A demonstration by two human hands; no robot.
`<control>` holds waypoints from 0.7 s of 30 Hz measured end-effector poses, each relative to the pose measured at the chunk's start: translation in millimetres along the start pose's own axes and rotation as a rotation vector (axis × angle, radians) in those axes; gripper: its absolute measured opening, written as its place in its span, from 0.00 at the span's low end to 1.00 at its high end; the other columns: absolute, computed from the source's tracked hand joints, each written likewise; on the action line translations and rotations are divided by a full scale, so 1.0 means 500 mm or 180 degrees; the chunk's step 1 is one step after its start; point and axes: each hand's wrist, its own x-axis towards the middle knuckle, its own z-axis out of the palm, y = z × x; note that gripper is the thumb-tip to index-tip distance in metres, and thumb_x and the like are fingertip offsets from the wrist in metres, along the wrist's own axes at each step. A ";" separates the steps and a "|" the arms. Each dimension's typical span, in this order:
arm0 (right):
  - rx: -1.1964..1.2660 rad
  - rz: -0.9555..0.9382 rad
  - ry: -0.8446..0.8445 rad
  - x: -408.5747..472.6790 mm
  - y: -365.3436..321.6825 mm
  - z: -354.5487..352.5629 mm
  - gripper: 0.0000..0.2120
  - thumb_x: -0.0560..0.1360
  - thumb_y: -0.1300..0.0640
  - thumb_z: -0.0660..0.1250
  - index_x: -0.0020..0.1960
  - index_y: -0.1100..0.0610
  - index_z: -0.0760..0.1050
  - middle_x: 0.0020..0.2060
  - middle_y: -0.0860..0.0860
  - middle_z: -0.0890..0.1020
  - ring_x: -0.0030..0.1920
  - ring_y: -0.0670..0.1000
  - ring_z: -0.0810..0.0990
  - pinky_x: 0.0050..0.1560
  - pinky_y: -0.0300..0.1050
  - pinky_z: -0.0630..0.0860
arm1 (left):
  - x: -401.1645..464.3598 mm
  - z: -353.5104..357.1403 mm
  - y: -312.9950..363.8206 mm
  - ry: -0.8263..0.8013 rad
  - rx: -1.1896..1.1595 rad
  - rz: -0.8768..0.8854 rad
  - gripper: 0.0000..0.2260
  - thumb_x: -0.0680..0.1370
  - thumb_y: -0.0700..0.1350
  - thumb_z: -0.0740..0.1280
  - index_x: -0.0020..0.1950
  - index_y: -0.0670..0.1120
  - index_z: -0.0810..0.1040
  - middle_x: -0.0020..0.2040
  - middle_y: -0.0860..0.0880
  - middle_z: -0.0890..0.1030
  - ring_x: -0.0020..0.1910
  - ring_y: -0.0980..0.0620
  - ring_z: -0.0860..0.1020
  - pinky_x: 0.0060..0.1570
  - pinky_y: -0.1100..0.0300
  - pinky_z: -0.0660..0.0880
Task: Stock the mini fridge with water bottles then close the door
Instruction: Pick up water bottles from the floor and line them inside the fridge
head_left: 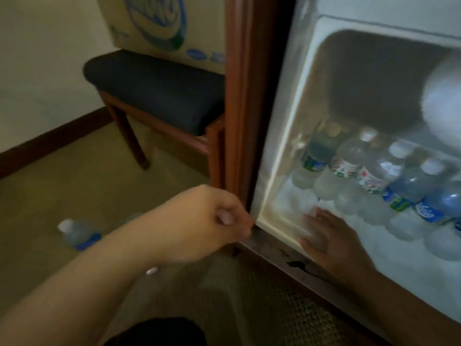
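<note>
My right hand point(326, 242) lies open inside the fridge point(287, 146) beside the bottles point(374, 181); my left hand point(209, 221), curled empty, should fetch the floor bottle point(79, 233).

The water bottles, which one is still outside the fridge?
The blue-labelled bottle lying on its side on the floor, left of the left hand. The others stand in a row inside the fridge.

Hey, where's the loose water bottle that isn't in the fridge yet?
In the head view, the loose bottle lies on its side on the carpet at the lower left, just beyond the left forearm and in front of the dark-cushioned stool.
</note>
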 end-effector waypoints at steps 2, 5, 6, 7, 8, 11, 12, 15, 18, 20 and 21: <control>-0.0009 -0.0330 0.0370 -0.009 -0.035 -0.015 0.24 0.75 0.34 0.65 0.59 0.49 0.84 0.60 0.50 0.79 0.59 0.58 0.78 0.59 0.60 0.75 | -0.076 -0.039 -0.071 0.0136 -0.0092 -0.0484 0.05 0.78 0.57 0.71 0.52 0.60 0.84 0.47 0.61 0.85 0.47 0.63 0.83 0.49 0.64 0.79; -0.0011 -0.1356 0.0593 -0.010 -0.141 -0.016 0.15 0.77 0.45 0.69 0.52 0.55 0.86 0.49 0.51 0.80 0.47 0.57 0.80 0.47 0.55 0.75 | -0.178 -0.058 -0.185 0.0667 -0.0279 -0.1183 0.06 0.79 0.57 0.69 0.48 0.59 0.85 0.44 0.64 0.84 0.44 0.66 0.82 0.44 0.68 0.75; 0.0099 -0.1639 0.0485 -0.009 -0.186 -0.006 0.12 0.77 0.48 0.70 0.52 0.55 0.86 0.48 0.51 0.81 0.46 0.55 0.80 0.47 0.52 0.76 | -0.202 -0.056 -0.226 0.0841 -0.0317 -0.1411 0.06 0.80 0.56 0.69 0.48 0.58 0.85 0.43 0.62 0.84 0.44 0.65 0.82 0.45 0.67 0.75; 0.0232 -0.1874 0.0322 -0.006 -0.229 0.010 0.11 0.77 0.48 0.71 0.53 0.54 0.86 0.46 0.50 0.82 0.45 0.52 0.81 0.47 0.48 0.78 | -0.222 -0.052 -0.271 0.1013 -0.0352 -0.1650 0.07 0.80 0.56 0.68 0.47 0.57 0.85 0.42 0.60 0.85 0.43 0.62 0.82 0.47 0.62 0.77; 0.0345 -0.2054 0.0072 -0.001 -0.273 0.026 0.11 0.78 0.47 0.70 0.54 0.52 0.86 0.45 0.48 0.83 0.44 0.48 0.81 0.47 0.42 0.78 | -0.240 -0.046 -0.315 0.1204 -0.0400 -0.1905 0.07 0.80 0.54 0.68 0.47 0.56 0.84 0.41 0.57 0.85 0.42 0.60 0.83 0.49 0.58 0.79; 0.0327 -0.2117 -0.1081 0.025 -0.412 0.084 0.18 0.81 0.35 0.59 0.58 0.43 0.82 0.44 0.38 0.81 0.43 0.39 0.79 0.42 0.33 0.76 | -0.282 -0.030 -0.433 0.1896 -0.0545 -0.2652 0.06 0.80 0.52 0.69 0.46 0.53 0.83 0.41 0.53 0.85 0.44 0.52 0.83 0.52 0.52 0.80; 0.0222 -0.1955 -0.1415 0.035 -0.455 0.112 0.20 0.80 0.33 0.57 0.60 0.41 0.79 0.44 0.38 0.81 0.44 0.38 0.78 0.42 0.34 0.76 | -0.294 -0.024 -0.464 0.2151 -0.0523 -0.2827 0.05 0.79 0.53 0.69 0.46 0.54 0.83 0.42 0.54 0.85 0.44 0.52 0.83 0.50 0.52 0.80; 0.0226 -0.1055 -0.2231 0.064 -0.556 0.229 0.21 0.78 0.34 0.64 0.68 0.39 0.72 0.51 0.41 0.80 0.49 0.40 0.78 0.50 0.39 0.78 | -0.315 -0.023 -0.519 0.2848 -0.0284 -0.3026 0.07 0.78 0.55 0.70 0.50 0.53 0.82 0.42 0.55 0.83 0.41 0.56 0.79 0.39 0.58 0.72; 0.0613 -0.0047 -0.2409 0.082 -0.618 0.348 0.32 0.76 0.34 0.69 0.74 0.49 0.69 0.63 0.49 0.79 0.59 0.48 0.80 0.59 0.46 0.78 | -0.289 -0.047 -0.553 0.2928 -0.0162 -0.2835 0.14 0.76 0.58 0.71 0.58 0.55 0.77 0.45 0.56 0.81 0.43 0.56 0.80 0.41 0.57 0.76; 0.0605 0.0388 -0.2447 0.088 -0.649 0.413 0.35 0.76 0.36 0.70 0.74 0.57 0.69 0.67 0.55 0.78 0.65 0.55 0.79 0.61 0.47 0.75 | -0.252 -0.072 -0.583 0.2716 0.0073 -0.2640 0.19 0.76 0.60 0.70 0.65 0.58 0.74 0.53 0.53 0.80 0.51 0.53 0.80 0.49 0.52 0.81; 0.0563 0.0542 -0.2465 0.089 -0.661 0.444 0.34 0.76 0.37 0.70 0.73 0.58 0.70 0.66 0.56 0.79 0.65 0.56 0.79 0.59 0.47 0.75 | -0.231 -0.085 -0.597 0.2538 0.0244 -0.2574 0.22 0.77 0.58 0.70 0.69 0.59 0.71 0.59 0.51 0.79 0.56 0.50 0.79 0.52 0.51 0.80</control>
